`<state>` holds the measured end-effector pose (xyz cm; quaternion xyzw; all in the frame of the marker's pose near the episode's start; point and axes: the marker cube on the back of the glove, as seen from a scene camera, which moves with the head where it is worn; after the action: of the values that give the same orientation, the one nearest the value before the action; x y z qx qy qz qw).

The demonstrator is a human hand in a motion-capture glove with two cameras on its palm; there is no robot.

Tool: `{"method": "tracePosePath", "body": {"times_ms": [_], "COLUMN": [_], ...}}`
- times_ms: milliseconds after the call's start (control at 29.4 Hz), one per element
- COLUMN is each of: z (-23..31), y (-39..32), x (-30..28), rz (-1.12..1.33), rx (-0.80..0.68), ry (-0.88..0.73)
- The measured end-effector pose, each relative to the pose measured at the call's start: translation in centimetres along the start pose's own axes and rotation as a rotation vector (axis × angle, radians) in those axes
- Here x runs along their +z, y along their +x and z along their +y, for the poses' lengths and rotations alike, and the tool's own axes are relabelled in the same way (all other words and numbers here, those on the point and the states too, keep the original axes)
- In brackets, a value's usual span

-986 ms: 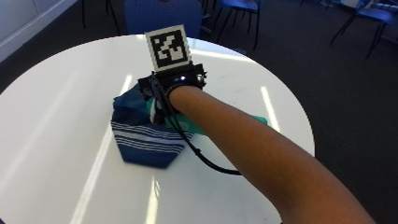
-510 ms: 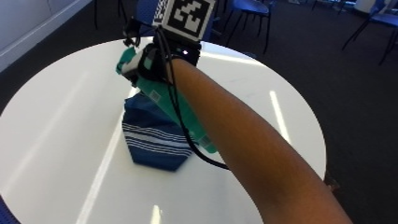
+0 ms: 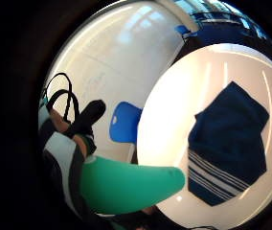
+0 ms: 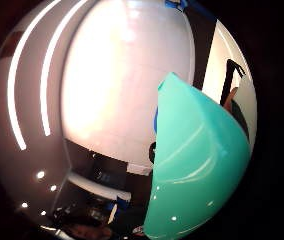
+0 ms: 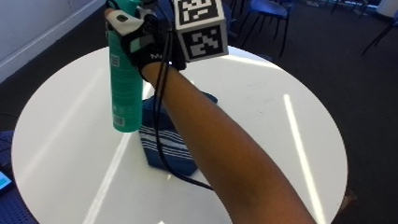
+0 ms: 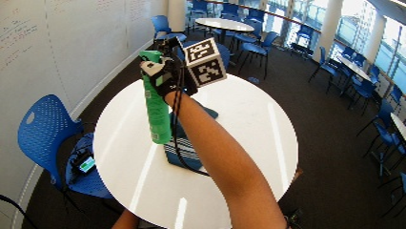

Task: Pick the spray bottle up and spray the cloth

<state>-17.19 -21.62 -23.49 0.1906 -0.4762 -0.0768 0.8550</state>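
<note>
- While the black-gloved right hand [image 5: 147, 44] is raised well above the round white worktop [image 5: 261, 107], the outside view shows its fingers curled round the upper part of a tall green plastic spray bottle [image 5: 124, 84]; the bottle hangs upright from the hand, its base clear of the surface. Below it a folded dark blue cloth with white stripes at one end [image 5: 163, 142] lies on the worktop, partly hidden by the forearm.
- From the wide outside view, the right hand [image 6: 166, 76] grasps the spray bottle [image 6: 155, 109] near its top, above the side of the worktop [image 6: 254, 124] nearer a blue plastic chair [image 6: 44, 136]. The cloth [image 6: 181, 150] lies flat near the middle of the worktop, under the arm.
- Seen from the little finger side palm view, the green body of the spray bottle [image 3: 131, 184] runs out from the palm, close to the camera. The cloth [image 3: 227, 143] lies on the worktop [image 3: 174, 124] well apart from the bottle, striped end nearer the bottle's base.
- Seen from the thumb side palm view, the spray bottle [image 4: 197, 170] fills much of the frame, close to the palm.
</note>
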Motion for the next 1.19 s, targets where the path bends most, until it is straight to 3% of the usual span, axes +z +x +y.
{"method": "tracePosePath", "body": {"times_ms": [204, 476, 816, 1191], "z": [-2.2, -7.5, -6.8, -7.0], "y": [1.2, 4.6, 10.1, 7.6], "x": [-0.8, -5.9, -6.2, -3.9], "rz": [-0.024, 0.086, 0.134, 0.188], "rx": [-0.122, -0.068, 0.052, -0.006], "ry": [0.242, 0.413, 0.394, 0.341]}}
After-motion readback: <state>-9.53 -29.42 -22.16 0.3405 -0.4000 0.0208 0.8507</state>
